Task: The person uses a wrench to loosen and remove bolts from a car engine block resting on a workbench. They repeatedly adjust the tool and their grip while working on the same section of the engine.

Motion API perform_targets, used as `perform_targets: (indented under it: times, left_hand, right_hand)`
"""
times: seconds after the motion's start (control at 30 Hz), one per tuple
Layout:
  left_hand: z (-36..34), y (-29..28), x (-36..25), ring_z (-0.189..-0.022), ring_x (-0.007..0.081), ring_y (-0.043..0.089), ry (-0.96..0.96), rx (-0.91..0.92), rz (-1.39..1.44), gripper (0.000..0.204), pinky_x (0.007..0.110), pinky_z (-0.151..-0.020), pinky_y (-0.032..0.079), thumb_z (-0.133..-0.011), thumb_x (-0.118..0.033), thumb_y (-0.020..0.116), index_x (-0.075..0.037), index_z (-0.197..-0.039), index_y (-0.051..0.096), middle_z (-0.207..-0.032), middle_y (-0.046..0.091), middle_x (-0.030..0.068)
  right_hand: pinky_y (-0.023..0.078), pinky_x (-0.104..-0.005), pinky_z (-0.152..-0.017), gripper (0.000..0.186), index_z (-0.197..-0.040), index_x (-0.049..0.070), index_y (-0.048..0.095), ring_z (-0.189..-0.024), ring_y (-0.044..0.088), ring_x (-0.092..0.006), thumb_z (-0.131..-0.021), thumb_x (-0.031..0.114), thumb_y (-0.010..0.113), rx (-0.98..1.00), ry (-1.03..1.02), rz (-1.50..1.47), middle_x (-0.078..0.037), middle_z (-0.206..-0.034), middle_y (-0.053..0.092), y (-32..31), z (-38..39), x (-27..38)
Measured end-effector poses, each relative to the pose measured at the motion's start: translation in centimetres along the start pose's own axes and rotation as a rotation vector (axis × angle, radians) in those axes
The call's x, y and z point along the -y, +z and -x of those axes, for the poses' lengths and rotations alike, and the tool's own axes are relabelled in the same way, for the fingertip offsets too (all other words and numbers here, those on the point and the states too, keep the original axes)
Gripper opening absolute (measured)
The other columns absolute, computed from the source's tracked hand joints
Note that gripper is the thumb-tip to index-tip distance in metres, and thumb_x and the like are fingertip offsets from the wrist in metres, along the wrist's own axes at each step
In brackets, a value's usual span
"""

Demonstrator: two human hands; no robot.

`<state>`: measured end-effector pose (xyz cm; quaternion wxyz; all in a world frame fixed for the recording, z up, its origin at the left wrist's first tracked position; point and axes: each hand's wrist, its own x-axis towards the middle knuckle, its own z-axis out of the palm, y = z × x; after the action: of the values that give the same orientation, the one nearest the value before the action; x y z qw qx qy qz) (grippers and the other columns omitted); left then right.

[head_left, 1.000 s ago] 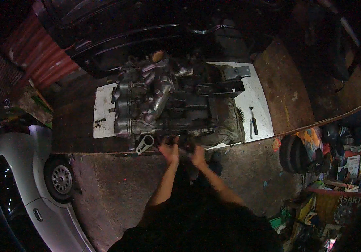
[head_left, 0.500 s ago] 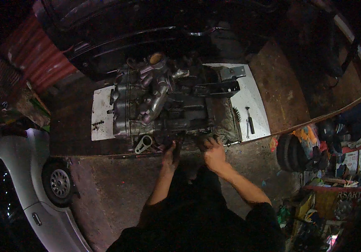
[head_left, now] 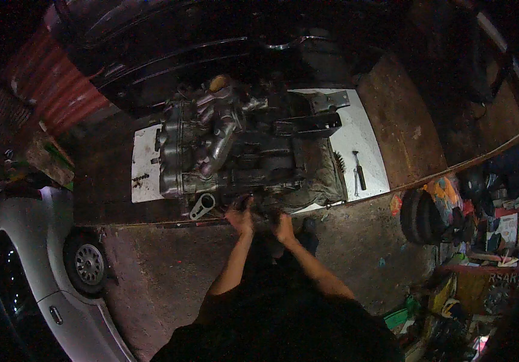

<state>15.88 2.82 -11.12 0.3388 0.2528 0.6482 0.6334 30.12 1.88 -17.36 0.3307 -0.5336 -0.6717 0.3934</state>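
Observation:
A large dark metal engine (head_left: 259, 154) lies on a white board (head_left: 365, 157) on the bench. At its near edge my left hand (head_left: 240, 216) and my right hand (head_left: 282, 223) are closed around something dark and blurred; I cannot make out what it is. Just left of my left hand lies a pale metal ring-ended part (head_left: 202, 206). A rumpled greyish cloth (head_left: 323, 187) is beside the engine, with a brush (head_left: 338, 163), a black-handled tool (head_left: 360, 178) and a wrench (head_left: 355, 184) to the right.
A silver car (head_left: 42, 253) with a wheel (head_left: 89, 262) stands low on the left. A dark vehicle body (head_left: 199, 54) is behind the bench (head_left: 404, 120). On the right below the bench are a tyre (head_left: 419, 217) and jumbled items. Red corrugated sheet (head_left: 60, 84) is at upper left.
Half a second ago my right hand was farther right and forward on the bench edge; it has now drawn back toward my left hand. My left hand has shifted slightly left.

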Motion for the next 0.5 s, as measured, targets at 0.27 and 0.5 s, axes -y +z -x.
perform_targets:
  times: [0.27,0.5]
  left_hand:
    - [-0.3,0.2,-0.7,-0.07,0.0142,0.059,0.248,-0.011,-0.057,0.015,0.026,-0.064,0.047,-0.07,0.002,0.066,0.001,-0.085,0.064,-0.082,0.065,0.0064]
    - [0.4,0.1,-4.3,-0.076,0.0176,0.061,0.144,0.032,-0.134,0.015,0.03,-0.073,0.046,-0.068,0.005,0.062,0.001,-0.083,0.065,-0.082,0.066,0.0085]
  right_hand:
    - [0.045,-0.0403,-0.08,0.037,-0.106,0.002,0.057,-0.093,0.056,-0.0366,-0.069,0.003,0.062,0.059,0.019,0.01,-0.018,-0.102,0.06,1.4,-2.0,1.9]
    - [0.041,-0.0387,-0.087,0.032,-0.103,0.002,0.058,-0.099,0.054,-0.0302,-0.072,0.004,0.058,-0.098,0.113,-0.242,-0.015,-0.107,0.059,6.4,-1.5,-2.0]
